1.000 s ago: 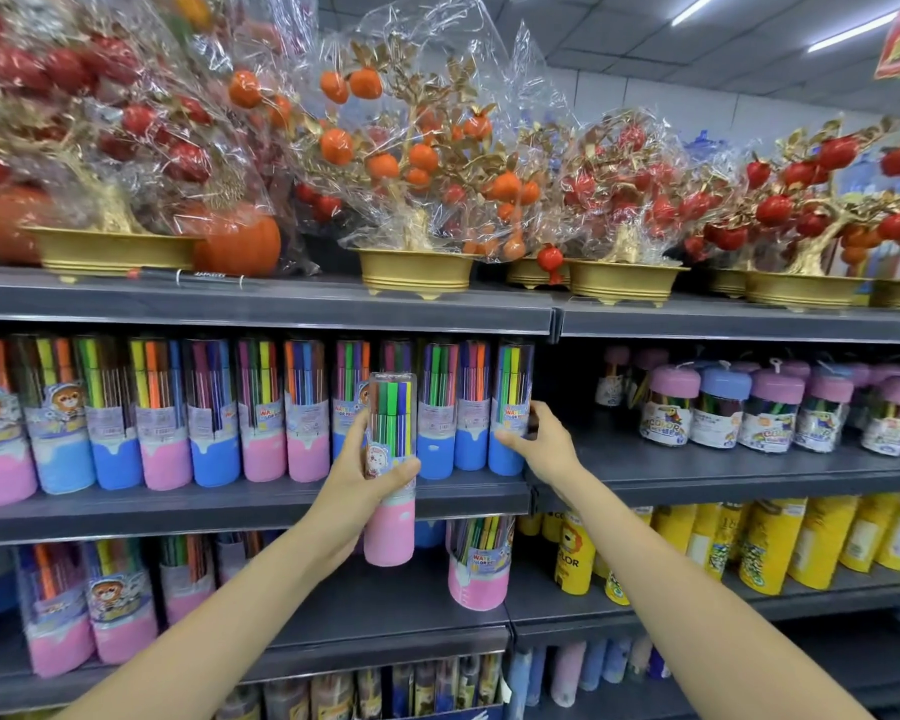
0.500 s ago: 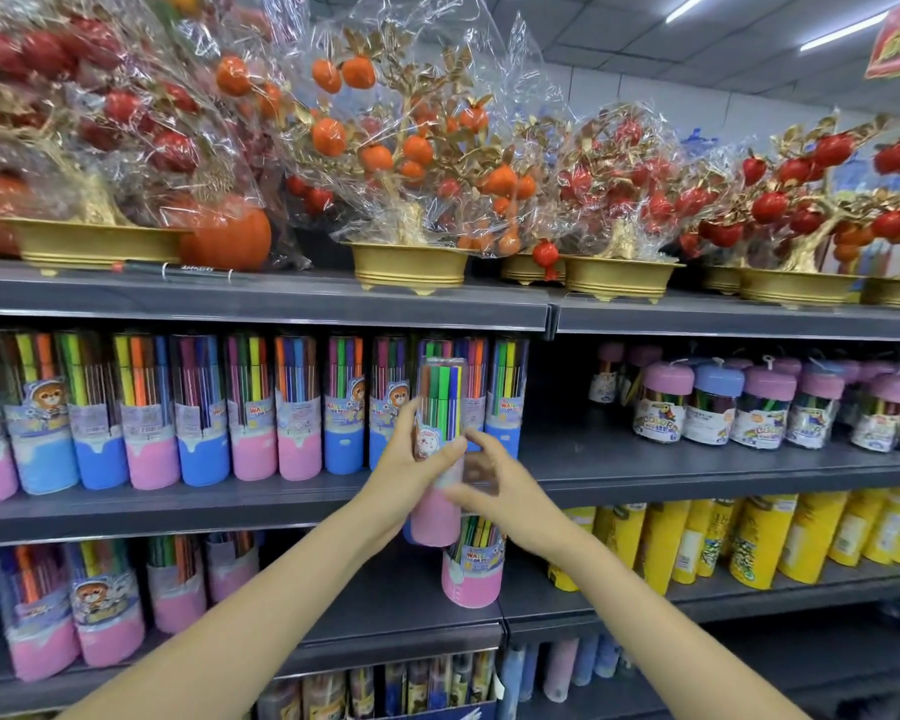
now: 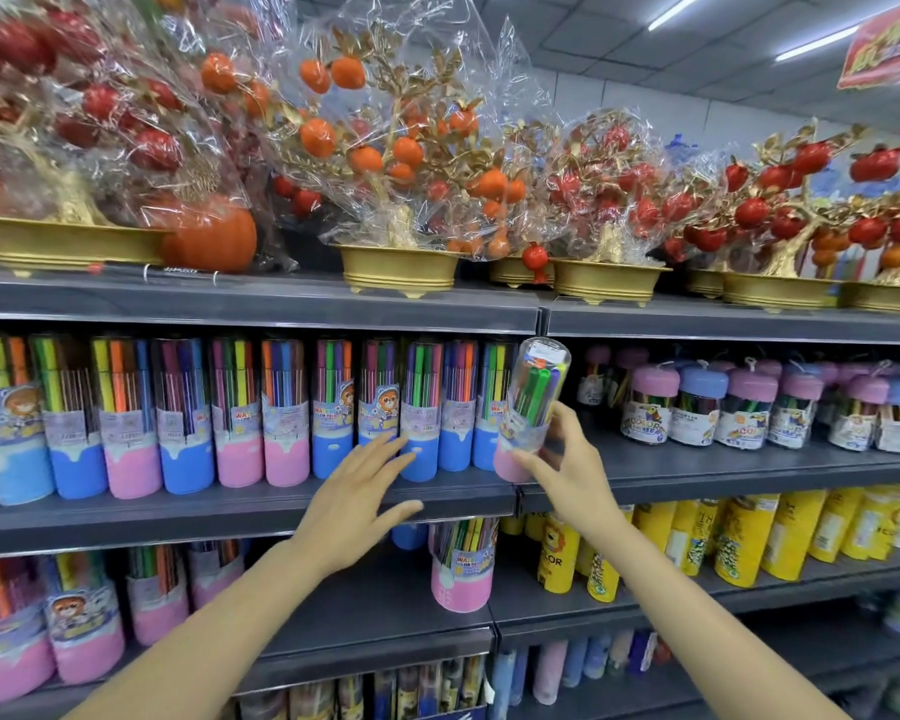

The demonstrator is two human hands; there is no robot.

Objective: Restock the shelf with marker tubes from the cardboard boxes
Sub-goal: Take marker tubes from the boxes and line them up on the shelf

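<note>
My right hand (image 3: 562, 459) grips a clear marker tube with a pink base (image 3: 533, 402), tilted, at the right end of the row of marker tubes (image 3: 240, 413) on the middle shelf (image 3: 178, 517). The tube is off the shelf, just right of the last blue-based tube. My left hand (image 3: 357, 491) hovers with straight fingers in front of the blue-based tubes, holding nothing. Another pink-based tube (image 3: 461, 563) stands on the shelf below. No cardboard box is in view.
Wrapped fruit-tree ornaments in gold pots (image 3: 401, 267) fill the top shelf. Pink and blue capped jars (image 3: 697, 407) stand right of the row. Yellow tubes (image 3: 739, 543) line the lower right shelf, and more marker tubes (image 3: 74, 626) the lower left.
The pink-based tube passed from my left hand to my right hand and moved right to the row's end. My left hand let go and now hovers before the shelf.
</note>
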